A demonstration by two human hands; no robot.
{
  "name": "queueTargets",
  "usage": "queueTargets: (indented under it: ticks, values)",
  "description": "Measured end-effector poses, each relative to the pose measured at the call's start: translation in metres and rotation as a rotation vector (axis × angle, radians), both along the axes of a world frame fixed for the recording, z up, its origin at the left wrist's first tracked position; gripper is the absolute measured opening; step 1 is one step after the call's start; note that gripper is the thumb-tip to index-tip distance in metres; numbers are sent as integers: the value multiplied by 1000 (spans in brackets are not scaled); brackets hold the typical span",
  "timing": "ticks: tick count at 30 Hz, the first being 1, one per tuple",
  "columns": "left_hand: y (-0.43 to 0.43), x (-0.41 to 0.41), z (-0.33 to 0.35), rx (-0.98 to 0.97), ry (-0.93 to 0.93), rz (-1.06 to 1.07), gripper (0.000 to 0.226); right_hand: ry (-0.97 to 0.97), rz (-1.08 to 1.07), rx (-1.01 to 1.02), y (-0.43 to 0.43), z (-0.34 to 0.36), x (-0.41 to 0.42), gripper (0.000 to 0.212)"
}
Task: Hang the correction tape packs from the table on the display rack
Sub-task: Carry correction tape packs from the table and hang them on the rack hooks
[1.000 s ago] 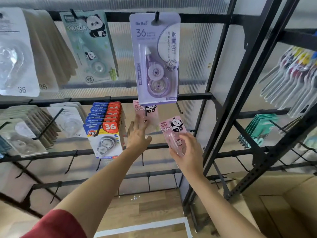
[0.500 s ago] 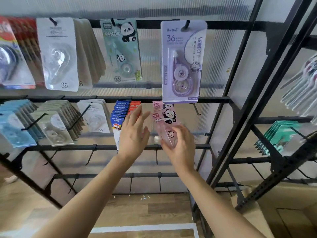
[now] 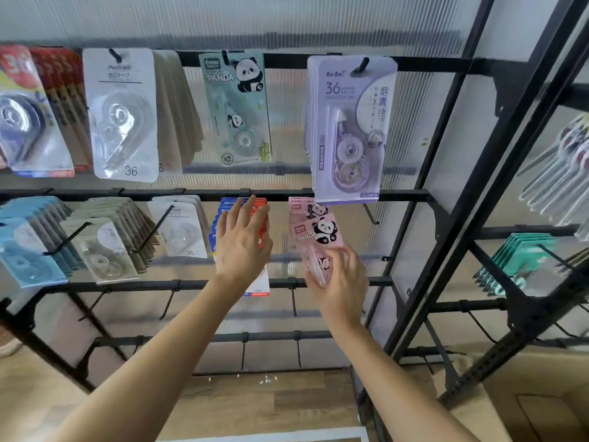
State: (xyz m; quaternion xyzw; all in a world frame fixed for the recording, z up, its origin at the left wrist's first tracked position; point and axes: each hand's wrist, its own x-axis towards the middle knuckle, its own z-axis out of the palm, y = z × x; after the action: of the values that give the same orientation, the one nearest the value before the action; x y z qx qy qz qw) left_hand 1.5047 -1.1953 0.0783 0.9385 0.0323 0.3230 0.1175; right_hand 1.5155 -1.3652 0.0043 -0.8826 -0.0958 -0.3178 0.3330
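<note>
— Our left hand (image 3: 242,247) is up at the middle row with fingers straight and spread, holding nothing. It hovers in front of the blue-and-red packs (image 3: 228,207), and we can't tell whether it touches them. Our right hand (image 3: 342,282) has its fingers curled round the lower end of the pink panda pack (image 3: 315,234).

— Where does that pack sit against the peg?

— Just under the purple packs (image 3: 350,129), nearly upright. Its header overlaps a second pink pack (image 3: 298,207) already hanging behind it. We see the black peg (image 3: 309,212) in front of that rear card. We can't make out whether our pack's hole has caught the peg.

— So we judge this is the threading step. How do we do it well?

— We hold low, as we do now, so the header stays free and in sight. We line the hole up with the peg tip first, then slide the card back until it lies flat against the rear one. Our free left hand could steady the header or hold the neighbouring packs aside.

— What should we watch for?

— The purple packs hang close above, so lifting too high would probably knock them. We should let go only once the card hangs by its own weight.
</note>
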Motion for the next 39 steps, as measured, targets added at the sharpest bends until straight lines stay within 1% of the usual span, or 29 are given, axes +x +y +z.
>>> queueTargets:
  ticks: [3, 6, 11, 15, 18, 22, 26, 29, 32, 37, 39]
  values:
    - [0, 1, -4, 69, -47, 7, 46, 32, 1, -12, 1, 1, 9, 47]
    - [0, 4, -8, 84, -90, 37, 47, 98, 13, -44, 5, 6, 23, 49]
    - [-1, 9, -15, 98, -155, 72, 48, 282, 29, -89, 19, 21, 50, 57]
    - [2, 12, -19, 136, -194, 84, 48, 415, -15, -147, 30, 31, 66, 65]
    - [3, 12, -20, 143, -154, 72, 49, 439, -27, -159, 34, 31, 74, 67]
    - [4, 8, -18, 128, -89, 27, 51, 521, 55, -124, 33, 27, 73, 66]
    - [6, 0, -13, 176, -36, -27, 51, 502, 104, -132, 25, 21, 56, 60]
    - [7, -9, -9, 174, 42, -76, 51, 504, 76, -150, 20, 21, 37, 55]
    - [9, -18, -10, 207, 30, -124, 52, 483, 76, -170, 16, 16, 17, 52]
    - [13, -41, -39, 258, 42, -201, 67, 420, 98, -208, 12, 4, -23, 50]
    - [12, -60, -51, 248, 110, -216, 70, 423, 113, -218, 13, 0, -38, 49]
